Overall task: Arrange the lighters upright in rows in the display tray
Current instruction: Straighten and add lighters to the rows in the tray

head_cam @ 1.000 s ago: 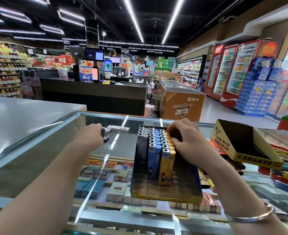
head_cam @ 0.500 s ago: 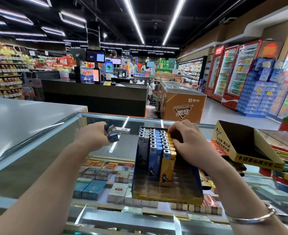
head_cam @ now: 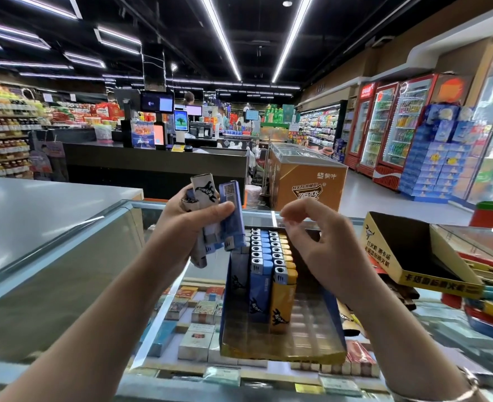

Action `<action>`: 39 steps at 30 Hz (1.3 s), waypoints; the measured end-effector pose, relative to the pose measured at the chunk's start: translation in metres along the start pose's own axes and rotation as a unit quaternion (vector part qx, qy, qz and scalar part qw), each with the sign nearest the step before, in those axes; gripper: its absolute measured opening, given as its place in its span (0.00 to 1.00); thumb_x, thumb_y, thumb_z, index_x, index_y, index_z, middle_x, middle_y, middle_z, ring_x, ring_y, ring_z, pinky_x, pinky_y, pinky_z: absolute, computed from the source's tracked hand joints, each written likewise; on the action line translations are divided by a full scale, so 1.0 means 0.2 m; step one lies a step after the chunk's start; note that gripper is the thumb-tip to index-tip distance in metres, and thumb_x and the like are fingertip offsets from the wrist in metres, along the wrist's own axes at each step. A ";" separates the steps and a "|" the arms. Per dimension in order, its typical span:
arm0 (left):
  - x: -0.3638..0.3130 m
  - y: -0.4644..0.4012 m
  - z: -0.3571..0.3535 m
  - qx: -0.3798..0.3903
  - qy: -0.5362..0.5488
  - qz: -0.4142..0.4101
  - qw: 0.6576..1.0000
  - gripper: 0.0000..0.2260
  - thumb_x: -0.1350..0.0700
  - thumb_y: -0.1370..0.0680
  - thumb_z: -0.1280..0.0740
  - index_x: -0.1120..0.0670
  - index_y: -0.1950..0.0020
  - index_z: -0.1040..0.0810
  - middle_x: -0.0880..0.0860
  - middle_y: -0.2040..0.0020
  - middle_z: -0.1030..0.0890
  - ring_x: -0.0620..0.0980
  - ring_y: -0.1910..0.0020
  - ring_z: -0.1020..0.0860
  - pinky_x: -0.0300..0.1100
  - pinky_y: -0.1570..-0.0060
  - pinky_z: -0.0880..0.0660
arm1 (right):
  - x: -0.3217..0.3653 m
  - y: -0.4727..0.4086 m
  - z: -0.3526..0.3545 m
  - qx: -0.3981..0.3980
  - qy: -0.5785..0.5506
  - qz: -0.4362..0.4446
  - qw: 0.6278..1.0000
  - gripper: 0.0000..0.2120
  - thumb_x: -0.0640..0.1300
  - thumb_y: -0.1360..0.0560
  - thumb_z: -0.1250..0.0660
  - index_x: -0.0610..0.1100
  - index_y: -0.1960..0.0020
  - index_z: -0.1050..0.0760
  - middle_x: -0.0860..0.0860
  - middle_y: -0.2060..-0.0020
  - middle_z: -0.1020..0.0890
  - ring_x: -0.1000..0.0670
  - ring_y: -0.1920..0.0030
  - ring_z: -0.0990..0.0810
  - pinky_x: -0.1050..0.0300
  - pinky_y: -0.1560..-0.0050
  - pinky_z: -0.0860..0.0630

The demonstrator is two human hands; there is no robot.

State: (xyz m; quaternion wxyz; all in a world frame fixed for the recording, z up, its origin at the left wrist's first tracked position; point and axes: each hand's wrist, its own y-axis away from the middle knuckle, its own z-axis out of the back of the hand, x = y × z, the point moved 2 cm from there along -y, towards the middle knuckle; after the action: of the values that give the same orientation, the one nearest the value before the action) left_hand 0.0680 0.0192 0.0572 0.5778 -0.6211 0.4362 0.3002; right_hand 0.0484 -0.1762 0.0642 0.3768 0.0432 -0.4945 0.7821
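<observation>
At a supermarket's glass counter (head_cam: 65, 250), a person's left hand (head_cam: 187, 227) grips a bunch of lighters (head_cam: 219, 216), thumb across the front and fingers curled behind. Their long axes run near vertical, tilted slightly; metal heads point down below the thumb and the bases stick up above the fingers. A grey one carries a dark leaping-animal print; the blue one nearest the thumb bears a label too blurred to read.

Just right of that fist, below the fingertips, the display tray (head_cam: 283, 343) rests on the glass with three rows of lighters (head_cam: 268, 262) standing upright, heads up: grey, blue and yellow, the front ones printed with the same animal. The tray's near part is bare.

The right hand (head_cam: 323, 245) hovers over the rows' far end, fingers loosely curled, thumb and forefinger near each other, holding nothing. Right of its wrist sits an open yellow-and-black carton (head_cam: 430, 274) with Chinese lettering. Cigarette packs (head_cam: 198, 311) lie under the glass.
</observation>
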 end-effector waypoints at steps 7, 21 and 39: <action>0.01 0.02 -0.05 0.012 0.012 0.022 1.000 0.11 0.56 0.34 0.29 0.58 0.55 0.26 0.52 0.67 0.20 0.49 0.68 0.21 0.39 0.71 0.25 | 0.13 0.06 -0.08 0.074 0.053 0.158 0.983 0.17 0.36 0.32 0.29 0.46 0.44 0.21 0.49 0.52 0.23 0.48 0.53 0.23 0.46 0.53 0.23; 0.05 -0.01 0.02 0.002 -0.029 0.032 0.999 0.12 0.54 0.33 0.29 0.56 0.54 0.26 0.50 0.66 0.20 0.44 0.68 0.22 0.35 0.71 0.26 | 0.10 0.03 0.02 -0.136 -0.183 0.060 0.972 0.10 0.38 0.28 0.32 0.51 0.51 0.23 0.57 0.61 0.18 0.56 0.60 0.19 0.68 0.61 0.23; 0.13 -0.04 0.00 0.006 -0.188 0.084 0.979 0.07 0.65 0.28 0.31 0.57 0.53 0.25 0.54 0.64 0.25 0.45 0.70 0.26 0.35 0.72 0.28 | 0.08 0.04 -0.05 0.195 -0.083 0.035 0.977 0.10 0.38 0.31 0.28 0.46 0.51 0.19 0.59 0.62 0.23 0.60 0.60 0.24 0.70 0.60 0.29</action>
State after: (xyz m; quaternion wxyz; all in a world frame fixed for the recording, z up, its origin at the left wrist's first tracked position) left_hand 0.0865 0.0143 0.0375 0.6259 -0.5110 0.3722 0.4566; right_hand 0.0343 -0.1608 0.0606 0.2908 0.1632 -0.3633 0.8699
